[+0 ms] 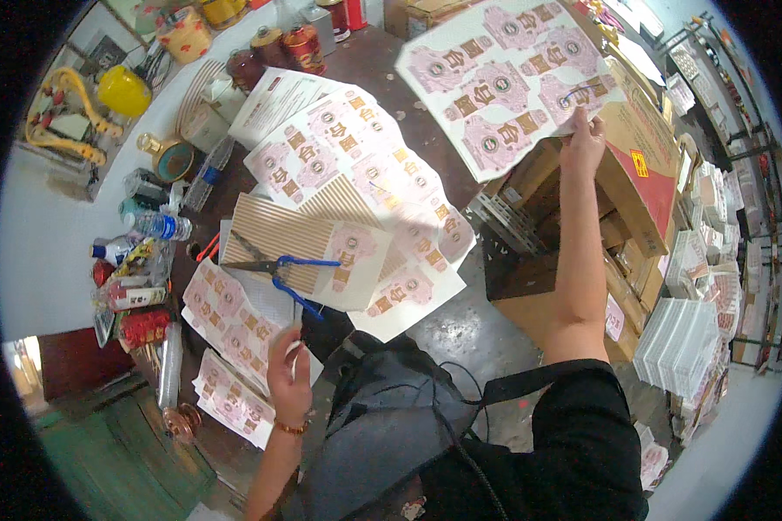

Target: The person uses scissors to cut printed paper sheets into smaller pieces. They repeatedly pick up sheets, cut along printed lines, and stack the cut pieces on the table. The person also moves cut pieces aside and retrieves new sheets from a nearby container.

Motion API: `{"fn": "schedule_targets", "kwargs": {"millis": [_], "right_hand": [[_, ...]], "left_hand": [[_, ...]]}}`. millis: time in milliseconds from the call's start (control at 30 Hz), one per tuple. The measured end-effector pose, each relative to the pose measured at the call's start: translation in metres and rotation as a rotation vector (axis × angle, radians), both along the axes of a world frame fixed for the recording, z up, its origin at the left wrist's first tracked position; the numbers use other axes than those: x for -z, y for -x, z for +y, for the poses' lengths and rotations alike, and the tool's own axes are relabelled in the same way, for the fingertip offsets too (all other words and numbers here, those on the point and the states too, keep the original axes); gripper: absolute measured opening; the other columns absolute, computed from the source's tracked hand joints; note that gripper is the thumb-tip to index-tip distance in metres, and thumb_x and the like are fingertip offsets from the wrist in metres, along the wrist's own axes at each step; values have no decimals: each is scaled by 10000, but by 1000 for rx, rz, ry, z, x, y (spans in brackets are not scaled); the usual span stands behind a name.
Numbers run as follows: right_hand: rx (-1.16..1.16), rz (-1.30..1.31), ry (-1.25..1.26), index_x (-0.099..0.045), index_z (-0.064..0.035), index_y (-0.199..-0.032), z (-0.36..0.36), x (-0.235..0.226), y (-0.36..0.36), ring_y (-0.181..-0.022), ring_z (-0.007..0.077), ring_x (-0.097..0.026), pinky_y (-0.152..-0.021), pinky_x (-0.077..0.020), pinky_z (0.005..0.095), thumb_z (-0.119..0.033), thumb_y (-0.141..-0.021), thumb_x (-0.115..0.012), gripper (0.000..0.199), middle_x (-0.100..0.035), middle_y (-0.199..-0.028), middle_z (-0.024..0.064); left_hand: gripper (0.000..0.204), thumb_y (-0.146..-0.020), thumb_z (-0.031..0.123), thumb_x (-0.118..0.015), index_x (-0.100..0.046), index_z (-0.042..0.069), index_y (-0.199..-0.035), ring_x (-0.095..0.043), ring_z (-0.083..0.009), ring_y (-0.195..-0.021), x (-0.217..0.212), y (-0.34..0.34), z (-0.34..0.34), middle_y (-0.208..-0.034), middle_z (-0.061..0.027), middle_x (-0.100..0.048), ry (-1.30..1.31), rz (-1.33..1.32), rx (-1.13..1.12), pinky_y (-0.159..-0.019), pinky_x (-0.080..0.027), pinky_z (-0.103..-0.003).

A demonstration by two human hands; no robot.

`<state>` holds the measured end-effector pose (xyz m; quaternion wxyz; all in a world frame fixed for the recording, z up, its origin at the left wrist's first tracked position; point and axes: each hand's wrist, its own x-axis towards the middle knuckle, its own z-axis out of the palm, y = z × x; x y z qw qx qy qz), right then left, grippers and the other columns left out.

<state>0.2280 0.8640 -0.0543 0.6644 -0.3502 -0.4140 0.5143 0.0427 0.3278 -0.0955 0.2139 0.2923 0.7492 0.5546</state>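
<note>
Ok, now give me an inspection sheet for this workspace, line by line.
Surface: dark table, largely covered.
Job's things: printed sheets spread out; scissors lying open, partly on striped cardboard.
Clutter: bottles along the left side.
Hands: right hand holds a raised sheet; left hand is beside the lower sheets, grip unclear.
Cables: dark cord across the person's front.
Surroundings: cardboard boxes and white stacks to the right.

Lighting: bright, white, indoor; pale glare across white paper sheets with pink-and-brown printing [326,143] at centre, sheen on smooth grey floor [469,328]. Shadow: deep inside open brown cardboard box [526,314] at right. Optics: circular fisheye, black corners with faint coloured noise; dark metal shelving [750,149] at far right bowed, fine detail soft.
</note>
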Motion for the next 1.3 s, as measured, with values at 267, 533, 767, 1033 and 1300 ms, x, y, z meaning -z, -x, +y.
{"fn": "schedule_targets", "kwargs": {"millis": [267, 533, 767, 1033, 1300], "right_hand": [[-627, -2, 207, -521, -15, -1006, -158, -26, 62, -788, 125, -595, -691, -495, 251, -106, -917, -545, 130, -622, -908, 68], [-810, 183, 350, -513, -56, -947, -235, 16, 95, -793, 97, -603, -674, -509, 251, -79, -924, -539, 42, -626, -909, 57], [-852, -106, 396, -542, -47, -1052, -249, 46, 108, -704, 85, -577, -606, -472, 221, -174, -894, -608, 214, -632, -861, 36], [-517, -1257, -160, -343, 66, -1340, -46, 146, 147, -1083, 232, -553, -859, -472, 338, -436, -709, -770, 912, -582, -1152, 195], [-1127, -938, 218, -598, 60, -1025, -15, 144, 166, -682, 155, -617, -549, -486, 279, -235, -731, -779, 454, -657, -903, 108]], "left_hand": [[847, -850, 592, -501, -163, 90, -1443, -254, -280, -1354, -39, 22, 74, -1469, -100, -259, -496, -771, 270, -1106, -228, -474], [727, -883, 644, -352, -367, 105, -1370, -466, -253, -1197, -26, 3, 23, -1356, -72, -444, -749, -1281, -74, -1003, -386, -414], [463, -931, 285, -511, -412, 60, -1323, -501, -224, -1162, -15, -20, 19, -1298, -85, -486, -370, -733, -279, -962, -427, -351], [282, -863, 68, -589, -558, -12, -1132, -556, -143, -988, -20, -14, -14, -1083, -52, -597, -334, -480, -342, -865, -439, -293], [372, -847, 53, -601, -520, 0, -1207, -557, -173, -1052, -41, -35, -33, -1158, -71, -587, -227, -589, -571, -900, -441, -311]]}}
